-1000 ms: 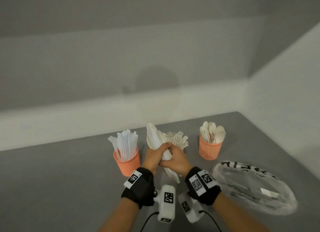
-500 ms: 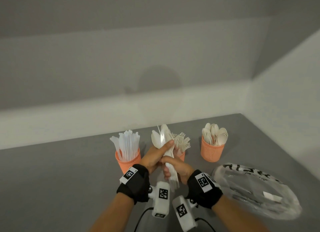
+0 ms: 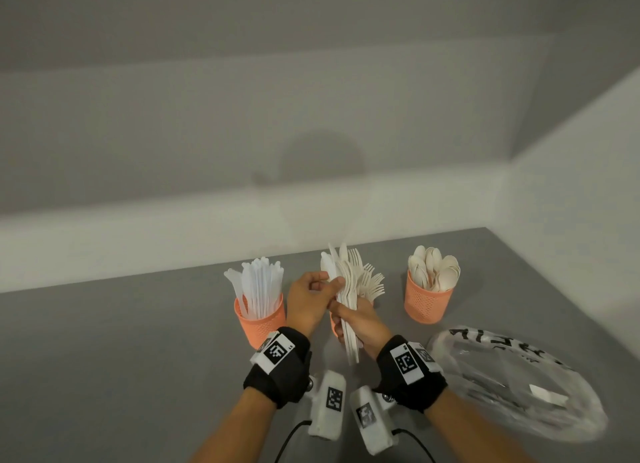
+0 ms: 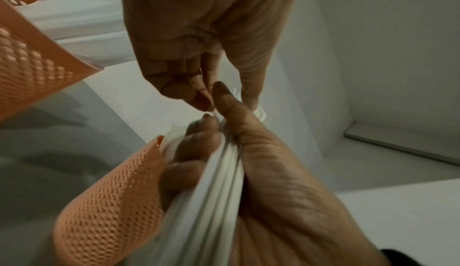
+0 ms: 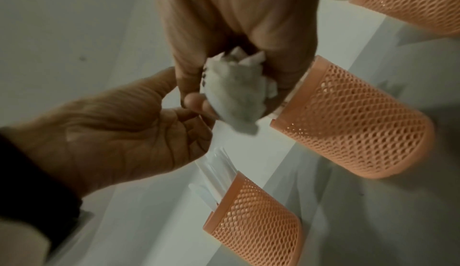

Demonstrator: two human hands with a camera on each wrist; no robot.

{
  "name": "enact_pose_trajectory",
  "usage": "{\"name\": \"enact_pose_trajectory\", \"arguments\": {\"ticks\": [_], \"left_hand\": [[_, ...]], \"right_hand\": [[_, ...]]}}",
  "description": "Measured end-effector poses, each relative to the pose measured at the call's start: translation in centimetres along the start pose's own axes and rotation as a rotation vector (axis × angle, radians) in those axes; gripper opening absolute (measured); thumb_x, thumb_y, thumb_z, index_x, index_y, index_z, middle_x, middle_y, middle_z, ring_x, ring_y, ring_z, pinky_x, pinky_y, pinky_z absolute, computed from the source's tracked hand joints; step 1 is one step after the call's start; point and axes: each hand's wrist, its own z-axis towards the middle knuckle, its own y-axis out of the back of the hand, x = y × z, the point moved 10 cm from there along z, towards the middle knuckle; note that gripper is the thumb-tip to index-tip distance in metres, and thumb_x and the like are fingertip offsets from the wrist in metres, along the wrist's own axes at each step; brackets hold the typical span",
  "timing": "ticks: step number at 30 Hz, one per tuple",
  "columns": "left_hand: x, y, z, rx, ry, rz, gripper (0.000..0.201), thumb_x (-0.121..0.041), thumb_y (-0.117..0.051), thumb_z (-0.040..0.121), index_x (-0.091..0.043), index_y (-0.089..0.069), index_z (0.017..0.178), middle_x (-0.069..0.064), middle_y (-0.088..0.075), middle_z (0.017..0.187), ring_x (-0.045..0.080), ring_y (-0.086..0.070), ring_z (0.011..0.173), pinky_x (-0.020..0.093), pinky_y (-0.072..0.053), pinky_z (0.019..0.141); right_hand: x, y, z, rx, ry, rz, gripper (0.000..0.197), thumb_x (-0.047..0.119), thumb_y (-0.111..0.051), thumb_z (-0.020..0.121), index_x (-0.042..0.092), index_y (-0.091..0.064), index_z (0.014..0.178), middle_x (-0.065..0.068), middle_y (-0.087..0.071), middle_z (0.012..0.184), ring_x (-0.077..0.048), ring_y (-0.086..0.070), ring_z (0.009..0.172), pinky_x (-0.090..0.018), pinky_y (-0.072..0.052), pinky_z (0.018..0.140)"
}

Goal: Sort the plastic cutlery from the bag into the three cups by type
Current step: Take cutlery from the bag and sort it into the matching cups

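Right hand (image 3: 360,319) grips bundle (image 3: 348,289); left hand (image 3: 310,298) pinches one piece. I advise: pull straight, keep bundle clamped above middle cup (image 4: 109,201).

Bag (image 3: 519,386) right of cups (image 3: 427,301)

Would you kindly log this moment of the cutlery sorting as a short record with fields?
Right hand: grips a mixed bundle of white plastic cutlery by the handles.
Left hand: fingertips pinch a piece at the bundle's top.
Left orange mesh cup: translucent plastic knives, upright.
Middle orange mesh cup: white plastic forks, mostly behind the hands.
Right orange mesh cup: white plastic spoons.
Clear plastic bag: lies on the grey table, right of the hands.
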Motion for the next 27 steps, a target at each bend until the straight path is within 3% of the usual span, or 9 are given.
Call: {"name": "enact_pose_trajectory", "arguments": {"ticks": [4, 8, 14, 16, 18, 20, 21, 24, 27], "left_hand": [[0.7, -0.2, 0.2, -0.002, 0.028, 0.062, 0.018, -0.02, -0.07, 0.081, -0.009, -0.059, 0.092, 0.005, -0.063, 0.08, 0.02, -0.061, 0.077, 0.035, -0.053, 0.078], [1.1, -0.2, 0.2, 0.028, 0.036, 0.094, 0.014, -0.019, -0.06, 0.088, -0.006, -0.058, 0.082, 0.01, -0.061, 0.074, 0.022, -0.06, 0.07, 0.034, -0.052, 0.069], [0.8, 1.1, 0.5, -0.051, 0.031, 0.029, 0.017, -0.027, -0.045, 0.096, -0.012, -0.051, 0.095, 0.022, -0.066, 0.095, 0.036, -0.066, 0.086, 0.051, -0.053, 0.084], [1.1, 2.3, 0.9, -0.134, 0.03, -0.05, 0.022, -0.035, -0.042, 0.094, -0.015, -0.05, 0.093, 0.02, -0.067, 0.09, 0.035, -0.067, 0.083, 0.052, -0.054, 0.083], [0.7, 3.2, 0.7, -0.2, 0.036, -0.153, 0.021, -0.034, -0.039, 0.096, -0.016, -0.047, 0.091, 0.012, -0.062, 0.071, 0.025, -0.065, 0.062, 0.043, -0.056, 0.069], [-0.3, 3.3, 0.4, -0.204, 0.02, -0.178, 0.017, -0.027, -0.037, 0.099, -0.015, -0.045, 0.09, 0.002, -0.044, 0.055, 0.01, -0.046, 0.039, 0.026, -0.044, 0.047], [-0.7, 3.0, 0.3, -0.187, 0.01, -0.162, 0.017, -0.027, -0.041, 0.098, -0.014, -0.046, 0.088, 0.0, -0.038, 0.054, 0.007, -0.038, 0.037, 0.023, -0.037, 0.042], [-1.2, 1.8, 0.2, -0.1, -0.039, -0.017, 0.013, -0.023, -0.056, 0.091, -0.011, -0.056, 0.086, -0.002, -0.048, 0.06, 0.008, -0.046, 0.052, 0.019, -0.038, 0.049], [-0.7, 0.9, 0.3, -0.061, -0.039, 0.051, 0.009, -0.016, -0.062, 0.087, -0.007, -0.061, 0.091, -0.001, -0.062, 0.075, 0.007, -0.058, 0.068, 0.006, -0.044, 0.052]], "right_hand": [[0.5, -0.6, -0.6, 0.088, 0.01, 0.014, 0.01, 0.008, -0.055, 0.092, 0.015, -0.058, 0.085, 0.006, -0.059, 0.052, -0.006, -0.053, 0.041, -0.02, -0.045, 0.041], [0.3, -0.9, -0.9, 0.149, -0.015, 0.063, 0.008, 0.018, -0.054, 0.093, 0.015, -0.06, 0.097, -0.002, -0.059, 0.065, -0.007, -0.059, 0.05, -0.021, -0.049, 0.048], [-0.8, 0.5, -0.4, 0.053, -0.064, 0.159, 0.026, 0.02, -0.054, 0.093, 0.009, -0.06, 0.116, -0.011, -0.068, 0.088, -0.019, -0.067, 0.071, -0.029, -0.056, 0.06], [-1.4, 1.3, -0.3, 0.001, -0.094, 0.107, 0.021, 0.016, -0.053, 0.092, 0.006, -0.059, 0.109, -0.011, -0.064, 0.081, -0.016, -0.063, 0.064, -0.026, -0.054, 0.056], [-1.8, 1.4, -0.5, -0.007, -0.133, 0.099, 0.007, 0.012, -0.05, 0.093, 0.007, -0.054, 0.089, -0.003, -0.053, 0.06, -0.011, -0.053, 0.045, -0.022, -0.047, 0.043], [-1.7, 1.3, -0.6, 0.005, -0.136, 0.101, 0.015, 0.009, -0.048, 0.093, 0.012, -0.049, 0.079, 0.001, -0.045, 0.051, -0.009, -0.043, 0.037, -0.02, -0.039, 0.039], [-1.7, 1.3, -0.5, 0.007, -0.125, 0.089, 0.015, 0.01, -0.048, 0.093, 0.013, -0.048, 0.078, 0.001, -0.043, 0.051, -0.008, -0.04, 0.037, -0.019, -0.037, 0.039], [-1.4, 1.0, -0.4, 0.021, -0.096, 0.05, 0.014, 0.01, -0.047, 0.093, 0.015, -0.049, 0.08, 0.0, -0.04, 0.052, -0.008, -0.038, 0.037, -0.019, -0.035, 0.039], [-1.2, 0.5, -0.4, 0.037, -0.084, -0.005, 0.019, 0.007, -0.046, 0.093, 0.014, -0.049, 0.076, 0.002, -0.041, 0.05, -0.008, -0.039, 0.037, -0.02, -0.036, 0.04]]}}
